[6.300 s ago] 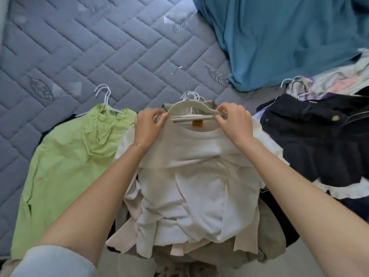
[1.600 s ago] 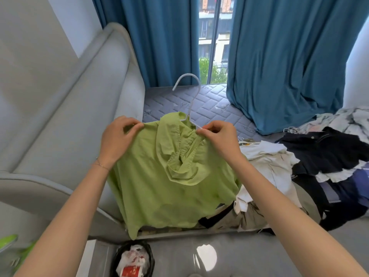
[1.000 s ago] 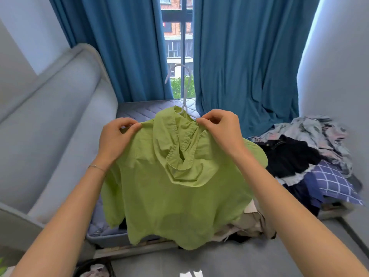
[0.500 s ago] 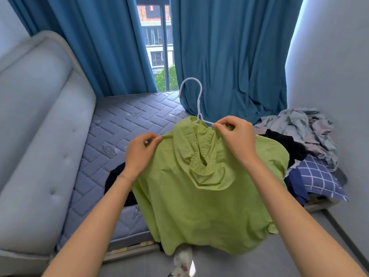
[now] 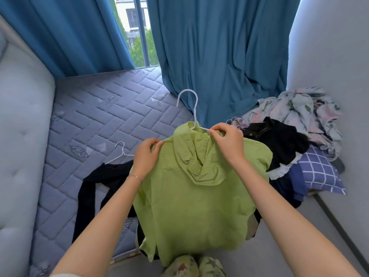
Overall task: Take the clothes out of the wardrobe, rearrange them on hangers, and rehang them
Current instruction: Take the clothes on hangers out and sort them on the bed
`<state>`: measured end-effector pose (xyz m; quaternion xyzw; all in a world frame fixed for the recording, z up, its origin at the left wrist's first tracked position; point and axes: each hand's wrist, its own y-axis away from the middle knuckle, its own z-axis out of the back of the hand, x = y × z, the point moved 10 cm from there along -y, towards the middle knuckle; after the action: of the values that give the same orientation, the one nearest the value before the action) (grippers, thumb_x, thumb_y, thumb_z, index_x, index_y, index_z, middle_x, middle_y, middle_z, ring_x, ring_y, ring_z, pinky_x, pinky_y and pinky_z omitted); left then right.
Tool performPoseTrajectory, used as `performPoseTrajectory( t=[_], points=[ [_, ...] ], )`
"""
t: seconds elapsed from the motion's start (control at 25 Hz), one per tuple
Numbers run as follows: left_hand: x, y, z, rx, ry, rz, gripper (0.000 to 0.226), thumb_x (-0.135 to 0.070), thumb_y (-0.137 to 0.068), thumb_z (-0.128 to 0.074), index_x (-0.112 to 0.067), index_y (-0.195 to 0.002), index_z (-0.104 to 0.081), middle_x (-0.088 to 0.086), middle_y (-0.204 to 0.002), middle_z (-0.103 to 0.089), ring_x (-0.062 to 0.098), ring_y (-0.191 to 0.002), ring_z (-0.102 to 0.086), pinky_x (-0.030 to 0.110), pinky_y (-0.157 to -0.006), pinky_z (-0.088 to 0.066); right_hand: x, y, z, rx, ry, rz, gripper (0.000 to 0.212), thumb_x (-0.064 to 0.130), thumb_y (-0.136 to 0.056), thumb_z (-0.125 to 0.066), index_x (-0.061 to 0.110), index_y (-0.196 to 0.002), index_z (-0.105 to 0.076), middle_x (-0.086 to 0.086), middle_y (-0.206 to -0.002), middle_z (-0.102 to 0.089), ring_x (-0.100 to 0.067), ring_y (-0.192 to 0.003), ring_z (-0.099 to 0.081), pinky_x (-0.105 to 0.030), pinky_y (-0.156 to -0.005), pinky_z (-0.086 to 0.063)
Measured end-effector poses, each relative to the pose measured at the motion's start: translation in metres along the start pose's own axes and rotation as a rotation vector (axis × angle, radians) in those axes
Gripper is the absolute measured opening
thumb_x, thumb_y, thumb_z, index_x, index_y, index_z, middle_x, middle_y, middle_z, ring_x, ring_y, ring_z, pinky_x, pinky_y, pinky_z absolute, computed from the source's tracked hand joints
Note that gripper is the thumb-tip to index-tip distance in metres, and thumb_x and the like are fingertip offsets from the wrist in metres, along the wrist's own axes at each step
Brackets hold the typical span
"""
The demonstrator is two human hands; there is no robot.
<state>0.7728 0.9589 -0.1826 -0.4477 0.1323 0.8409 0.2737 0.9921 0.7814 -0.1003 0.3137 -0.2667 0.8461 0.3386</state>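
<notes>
A light green hooded shirt hangs on a white hanger, held up in front of me above the mattress edge. My left hand pinches the shirt's left shoulder. My right hand grips the collar and the hanger's arm at the right of the neck. The hanger's hook stands up free above the hood. A black garment on another white hanger lies flat on the mattress to the left, partly hidden behind my left arm.
The grey quilted mattress fills the left, with a padded headboard beside it. Blue curtains hang behind. A heap of dark and patterned clothes and a checked pillow lie at the right by the wall.
I put down the cream top and lifted the green shirt off the mattress. In the last second the view swung left and down, and the shirt stays held in both hands.
</notes>
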Motion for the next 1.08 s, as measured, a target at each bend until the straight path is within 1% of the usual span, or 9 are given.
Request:
performPoseTrajectory(
  t=[0.12, 0.32, 0.44, 0.56, 0.68, 0.8, 0.92, 1.0, 1.08],
  points=[
    [0.053, -0.033, -0.044, 0.025, -0.072, 0.064, 0.024, -0.033, -0.099, -0.051, -0.016, -0.088, -0.064, -0.003, -0.089, -0.064, 0.017, -0.086, -0.058, 0.039, -0.078, -0.046, -0.052, -0.025, -0.058, 0.087, 0.068, -0.068, 0.013, 0.035, -0.087, -0.067, 0.024, -0.085, -0.072, 0.011, -0.089, -0.072, -0.018, -0.092, -0.056, -0.034, -0.085, -0.033],
    [0.153, -0.069, -0.109, 0.004, -0.306, 0.124, 0.025, -0.030, -0.102, -0.045, -0.012, -0.090, -0.057, 0.005, -0.088, -0.054, 0.029, -0.088, -0.054, 0.045, -0.079, -0.043, -0.136, -0.053, -0.172, 0.224, 0.081, -0.077, 0.012, 0.032, -0.088, -0.066, 0.022, -0.085, -0.071, 0.007, -0.088, -0.071, -0.020, -0.090, -0.056, -0.037, -0.085, -0.036],
    [0.209, -0.088, -0.143, 0.006, -0.330, 0.143, 0.023, -0.028, -0.100, -0.048, -0.010, -0.088, -0.057, 0.009, -0.086, -0.052, 0.033, -0.087, -0.053, 0.044, -0.075, -0.041, -0.185, -0.065, -0.231, 0.280, 0.103, -0.066, 0.012, 0.031, -0.090, -0.065, 0.020, -0.089, -0.071, 0.006, -0.090, -0.071, -0.020, -0.089, -0.056, -0.043, -0.088, -0.041],
    [0.260, -0.113, -0.173, -0.012, -0.317, 0.170, 0.024, -0.028, -0.099, -0.050, -0.010, -0.086, -0.056, 0.010, -0.085, -0.052, 0.033, -0.089, -0.053, 0.045, -0.073, -0.041, -0.230, -0.081, -0.288, 0.313, 0.146, -0.051, 0.014, 0.027, -0.092, -0.061, 0.020, -0.098, -0.071, 0.003, -0.099, -0.071, -0.022, -0.097, -0.056, -0.038, -0.089, -0.035],
    [0.303, -0.128, -0.191, -0.037, -0.292, 0.249, 0.023, -0.028, -0.099, -0.052, -0.008, -0.092, -0.061, 0.011, -0.090, -0.055, 0.032, -0.095, -0.053, 0.043, -0.076, -0.040, -0.258, -0.091, -0.333, 0.346, 0.211, -0.011, 0.019, 0.020, -0.092, -0.058, 0.019, -0.107, -0.070, -0.001, -0.108, -0.069, -0.025, -0.106, -0.055, -0.035, -0.091, -0.032],
    [0.320, -0.131, -0.206, 0.007, -0.231, 0.220, 0.019, -0.023, -0.096, -0.055, -0.009, -0.104, -0.065, 0.011, -0.100, -0.062, 0.034, -0.103, -0.055, 0.044, -0.090, -0.041, -0.280, -0.088, -0.362, 0.410, 0.296, -0.017, 0.025, 0.020, -0.090, -0.058, 0.020, -0.114, -0.067, -0.002, -0.117, -0.065, -0.027, -0.114, -0.050, -0.038, -0.098, -0.031],
    [0.312, -0.119, -0.198, -0.009, -0.184, 0.186, 0.028, -0.018, -0.096, -0.054, -0.013, -0.122, -0.062, 0.004, -0.125, -0.062, 0.024, -0.122, -0.053, 0.053, -0.109, -0.033, -0.278, -0.075, -0.368, 0.441, 0.322, 0.001, 0.030, 0.021, -0.091, -0.058, 0.018, -0.121, -0.063, -0.003, -0.124, -0.060, -0.027, -0.120, -0.046, -0.040, -0.102, -0.030],
    [0.304, -0.108, -0.185, -0.006, -0.232, 0.186, 0.033, -0.021, -0.098, -0.052, -0.019, -0.131, -0.058, 0.000, -0.138, -0.055, 0.017, -0.134, -0.044, 0.052, -0.115, -0.024, -0.259, -0.066, -0.367, 0.449, 0.271, 0.028, 0.033, 0.020, -0.091, -0.058, 0.017, -0.124, -0.061, -0.003, -0.126, -0.059, -0.026, -0.122, -0.045, -0.040, -0.103, -0.030],
    [0.298, -0.093, -0.167, -0.022, -0.237, 0.213, 0.035, -0.023, -0.099, -0.051, -0.022, -0.134, -0.056, -0.002, -0.144, -0.051, 0.015, -0.138, -0.040, 0.052, -0.115, -0.021, -0.232, -0.056, -0.367, 0.477, 0.216, 0.061, 0.035, 0.019, -0.091, -0.058, 0.017, -0.126, -0.060, -0.003, -0.128, -0.058, -0.025, -0.124, -0.044, -0.039, -0.103, -0.029]
  ],
)
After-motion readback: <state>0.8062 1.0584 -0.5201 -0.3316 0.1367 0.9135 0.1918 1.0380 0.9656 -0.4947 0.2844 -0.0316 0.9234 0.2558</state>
